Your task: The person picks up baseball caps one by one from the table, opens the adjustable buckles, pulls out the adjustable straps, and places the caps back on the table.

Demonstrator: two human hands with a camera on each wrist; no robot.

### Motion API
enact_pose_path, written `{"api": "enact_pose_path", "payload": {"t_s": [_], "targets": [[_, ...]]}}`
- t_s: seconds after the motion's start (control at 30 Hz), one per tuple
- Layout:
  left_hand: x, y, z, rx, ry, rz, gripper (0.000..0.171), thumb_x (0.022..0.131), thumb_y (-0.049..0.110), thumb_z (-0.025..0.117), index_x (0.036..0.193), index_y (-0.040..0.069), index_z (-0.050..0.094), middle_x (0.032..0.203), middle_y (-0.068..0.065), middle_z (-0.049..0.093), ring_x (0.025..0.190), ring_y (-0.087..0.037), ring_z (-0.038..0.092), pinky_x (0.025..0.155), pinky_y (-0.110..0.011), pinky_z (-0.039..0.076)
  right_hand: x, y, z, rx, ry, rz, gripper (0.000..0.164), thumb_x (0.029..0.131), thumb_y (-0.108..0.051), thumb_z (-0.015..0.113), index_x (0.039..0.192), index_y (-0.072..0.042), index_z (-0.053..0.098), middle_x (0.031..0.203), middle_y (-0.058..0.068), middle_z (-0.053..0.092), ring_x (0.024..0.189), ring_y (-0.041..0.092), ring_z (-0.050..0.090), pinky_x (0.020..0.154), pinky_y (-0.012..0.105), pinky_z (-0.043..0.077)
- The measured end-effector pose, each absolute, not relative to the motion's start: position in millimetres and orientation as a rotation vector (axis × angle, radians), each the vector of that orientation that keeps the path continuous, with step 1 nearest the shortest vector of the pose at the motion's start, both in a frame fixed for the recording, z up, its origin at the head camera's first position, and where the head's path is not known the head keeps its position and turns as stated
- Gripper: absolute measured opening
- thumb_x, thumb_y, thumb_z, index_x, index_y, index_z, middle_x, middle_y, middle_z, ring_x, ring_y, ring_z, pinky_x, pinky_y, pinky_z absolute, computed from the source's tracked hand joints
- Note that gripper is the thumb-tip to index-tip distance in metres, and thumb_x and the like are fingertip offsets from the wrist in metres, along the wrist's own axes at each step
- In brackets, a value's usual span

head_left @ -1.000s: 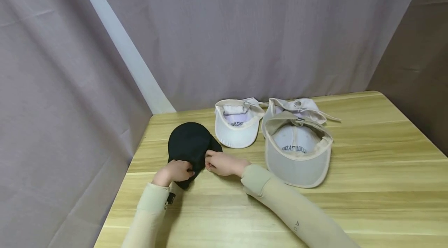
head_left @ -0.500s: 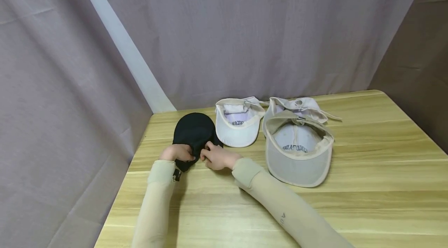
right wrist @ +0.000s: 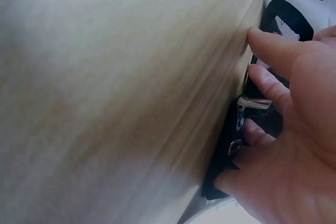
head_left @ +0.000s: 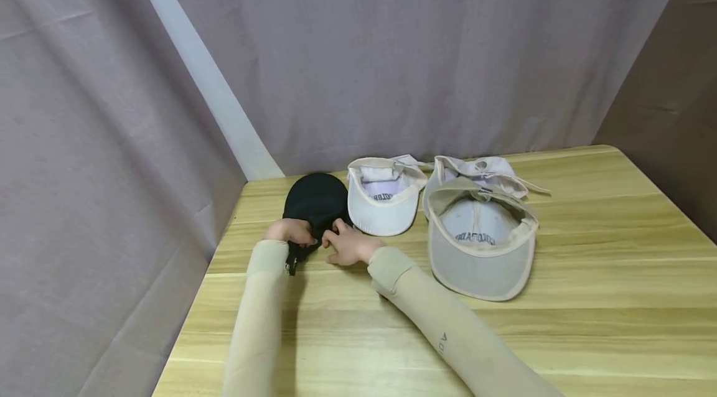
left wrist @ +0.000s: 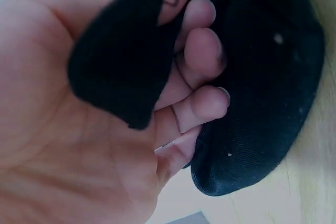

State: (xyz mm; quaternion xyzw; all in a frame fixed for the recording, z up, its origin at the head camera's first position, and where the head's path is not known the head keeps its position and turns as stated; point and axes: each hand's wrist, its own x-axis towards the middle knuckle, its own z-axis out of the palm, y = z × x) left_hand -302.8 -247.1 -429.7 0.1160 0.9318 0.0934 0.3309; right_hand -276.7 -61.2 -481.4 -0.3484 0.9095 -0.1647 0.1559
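Position change since the frame one second earlier: the black cap [head_left: 316, 190], left hand [head_left: 292, 233] and right hand [head_left: 348, 245] have moved farther from the wearer, toward the grey-mauve curtain [head_left: 403, 61]. That curtain fills the background. Below it extends the wood-grain worktop [head_left: 358, 335]. Pale sleeves [head_left: 254, 328] cover both forearms.

The beige cap [head_left: 483, 272] lies at right, nearest the wearer among the caps, opening toward the wearer, brim on the near side, with lettering visible inside. Directly behind it, partly hidden, is a pale cap [head_left: 487, 167] with a loose strap end pointing right. The black cap rests on the worktop near its far left corner, just beside the left side of the white cap [head_left: 383, 218]; its near edge is between the two hands.

Left hand: fingers curled at the black cap, holding its near edge, with a black flap across the palm. Right hand: fingers partly bent and spaced apart, against a black strap [right wrist: 218, 169]; whether they pinch it cannot be told. Smallest item: a metal buckle [right wrist: 255, 103] projecting from the strap beside these fingers.
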Motion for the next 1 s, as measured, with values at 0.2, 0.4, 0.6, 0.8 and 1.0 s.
{"api": "enact_pose_path", "payload": {"t_s": [0.2,0.4,0.6,0.8,1.0], "targets": [[-294.1,-248.4,-432.7,0.270,2.450,0.297,0.034,0.102,0.028,0.053,0.111,-0.002,0.067,0.115,-0.014,0.064,0.107,-0.027,0.059,0.093,-0.037,0.046,-269.7,-57.0,-471.2,-1.011,2.602,-0.473,0.025,0.099,-0.038,0.063,0.116,-0.023,0.052,0.133,0.012,0.034,0.126,0.030,0.043,0.108,0.044,0.034],[-271.8,-249.0,-421.7,0.323,2.534,0.281,0.053,0.103,0.038,0.053,0.141,0.001,0.052,0.147,-0.020,0.049,0.135,-0.035,0.046,0.108,-0.048,0.039,-259.7,-50.3,-459.6,-1.023,2.624,-0.403,0.031,0.100,-0.037,0.061,0.126,-0.021,0.055,0.139,0.012,0.037,0.133,0.032,0.042,0.109,0.046,0.036],[-241.4,-253.2,-394.1,0.513,2.659,0.491,0.034,0.101,0.030,0.060,0.114,-0.001,0.062,0.106,-0.012,0.064,0.094,-0.024,0.060,0.084,-0.039,0.049,-245.5,-34.7,-443.1,-1.088,2.647,-0.482,0.037,0.100,-0.029,0.064,0.134,-0.016,0.057,0.131,0.011,0.054,0.119,0.028,0.057,0.099,0.042,0.047],[-229.8,-243.4,-373.7,0.678,2.792,0.642,0.023,0.099,0.022,0.064,0.106,0.000,0.063,0.097,-0.010,0.064,0.087,-0.023,0.060,0.082,-0.043,0.050,-238.6,-9.4,-421.5,-1.112,2.795,-0.608,0.029,0.099,-0.024,0.066,0.124,-0.012,0.063,0.112,0.008,0.067,0.098,0.025,0.067,0.082,0.043,0.053],[-235.5,-215.7,-377.2,0.735,2.964,0.582,0.011,0.098,0.018,0.066,0.097,0.006,0.066,0.085,-0.002,0.064,0.076,-0.017,0.057,0.073,-0.037,0.049,-243.0,24.1,-418.0,-1.065,2.878,-0.691,0.021,0.098,-0.023,0.065,0.116,-0.011,0.068,0.111,0.007,0.070,0.101,0.025,0.067,0.083,0.044,0.053]]}}
